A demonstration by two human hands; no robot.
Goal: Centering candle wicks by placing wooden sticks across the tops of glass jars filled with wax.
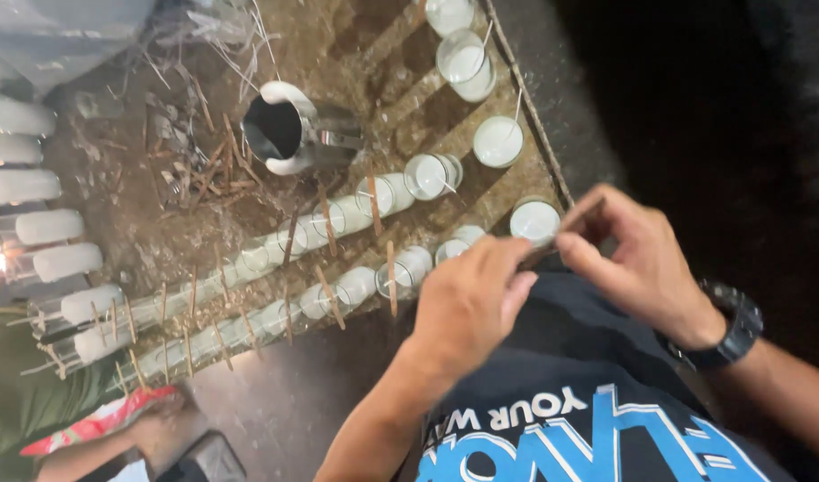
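Observation:
My left hand [470,299] and my right hand [637,259], which wears a black wristwatch [735,330], meet above my dark printed shirt [570,402]. Both pinch a thin wooden stick [572,220] between their fingertips. The stick is right beside a glass jar of white wax [534,220] at the near end of a row. Two rows of similar wax-filled jars [338,290] run to the left across a dirty wooden board [204,223]. Many of them have small sticks laid across their rims.
A metal pouring pitcher [289,129] lies on its side on the board. More wax jars [468,58] stand at the top, and white candles [34,228] line the left edge. Another person's hand [164,428] and green sleeve [25,402] are at bottom left.

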